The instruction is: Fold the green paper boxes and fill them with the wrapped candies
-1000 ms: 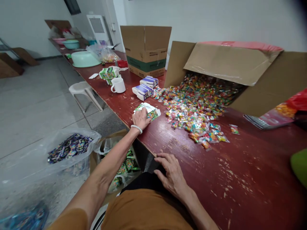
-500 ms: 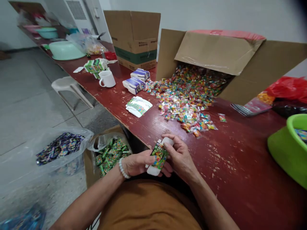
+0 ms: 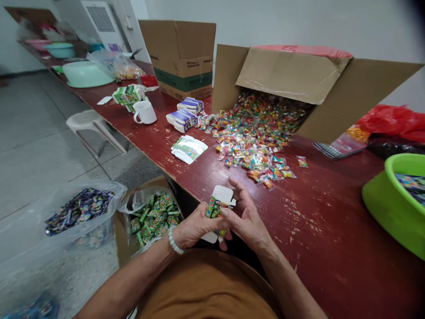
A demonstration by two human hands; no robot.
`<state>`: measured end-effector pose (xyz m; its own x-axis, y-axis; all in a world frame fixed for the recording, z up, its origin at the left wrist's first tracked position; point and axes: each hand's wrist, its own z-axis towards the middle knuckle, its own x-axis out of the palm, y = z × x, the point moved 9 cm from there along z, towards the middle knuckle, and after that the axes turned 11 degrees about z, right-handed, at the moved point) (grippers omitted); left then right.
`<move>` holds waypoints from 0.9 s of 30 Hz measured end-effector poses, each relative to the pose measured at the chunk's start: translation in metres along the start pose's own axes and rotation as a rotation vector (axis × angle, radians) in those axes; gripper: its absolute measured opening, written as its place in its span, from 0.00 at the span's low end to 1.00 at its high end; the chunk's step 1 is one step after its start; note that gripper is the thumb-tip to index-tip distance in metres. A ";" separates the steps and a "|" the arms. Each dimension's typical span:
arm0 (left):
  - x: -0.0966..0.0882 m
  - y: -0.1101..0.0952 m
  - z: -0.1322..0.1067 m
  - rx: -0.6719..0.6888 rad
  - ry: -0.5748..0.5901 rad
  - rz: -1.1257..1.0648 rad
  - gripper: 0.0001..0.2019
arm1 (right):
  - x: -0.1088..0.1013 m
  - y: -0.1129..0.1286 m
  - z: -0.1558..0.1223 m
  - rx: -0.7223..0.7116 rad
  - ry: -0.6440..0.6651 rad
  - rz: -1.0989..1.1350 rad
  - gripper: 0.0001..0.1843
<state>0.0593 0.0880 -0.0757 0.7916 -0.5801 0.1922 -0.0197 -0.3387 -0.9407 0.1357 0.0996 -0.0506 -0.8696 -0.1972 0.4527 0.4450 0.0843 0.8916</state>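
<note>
Both my hands hold one small printed carton (image 3: 217, 204) at the near edge of the red table (image 3: 318, 230), above my lap. My left hand (image 3: 192, 228) grips its lower part from the left; my right hand (image 3: 244, 212) pinches its upper part, and a white flap stands up at the top. A short stack of flat cartons (image 3: 189, 148) lies further along the table. Beyond it, a heap of colourful wrapped sweets (image 3: 255, 137) spills out of a big cardboard box (image 3: 299, 75) lying on its side.
A green basin (image 3: 395, 204) sits at the right edge. Purple-and-white cartons (image 3: 184, 116), a white mug (image 3: 144, 112), green cartons (image 3: 128, 94) and an upright cardboard box (image 3: 181, 53) stand further back. On the floor at left: a box of green packs (image 3: 154, 217), a bag of dark packets (image 3: 78, 208), a plastic stool (image 3: 91, 122).
My left hand took a flat carton from the stack and brought it back to my lap; my right hand joined it. Between them the carton has since turned upright with a flap raised.
</note>
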 end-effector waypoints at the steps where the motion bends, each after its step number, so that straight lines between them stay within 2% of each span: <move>1: -0.003 -0.002 0.000 0.015 -0.054 0.003 0.18 | -0.001 -0.006 0.000 0.029 -0.001 0.007 0.34; 4: -0.011 -0.005 0.002 0.065 -0.161 0.059 0.18 | -0.012 -0.021 0.001 0.106 -0.071 -0.010 0.19; 8: -0.020 -0.007 0.002 0.109 -0.208 0.153 0.15 | -0.031 -0.011 0.003 -0.024 -0.215 -0.091 0.15; 10: -0.027 -0.013 -0.002 0.170 -0.268 0.124 0.19 | -0.036 -0.006 0.004 -0.055 -0.255 -0.111 0.17; 14: -0.038 -0.022 -0.013 0.268 -0.441 0.128 0.26 | -0.042 -0.008 0.005 -0.083 -0.325 -0.057 0.27; 16: -0.038 -0.024 -0.016 0.281 -0.487 0.205 0.27 | -0.041 -0.010 0.006 -0.108 -0.330 -0.049 0.26; 19: -0.040 -0.022 -0.016 0.270 -0.508 0.291 0.24 | -0.038 -0.011 0.006 -0.147 -0.302 -0.070 0.18; 22: -0.043 -0.020 -0.012 0.252 -0.488 0.294 0.18 | -0.034 -0.012 0.006 -0.134 -0.256 -0.073 0.13; 27: -0.046 -0.021 -0.006 0.224 -0.427 0.214 0.13 | -0.036 -0.019 0.009 0.051 -0.247 0.095 0.13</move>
<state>0.0198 0.1171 -0.0626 0.9634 -0.2498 -0.0975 -0.1139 -0.0521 -0.9921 0.1562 0.1135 -0.0840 -0.8534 0.0573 0.5182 0.5207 0.1418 0.8419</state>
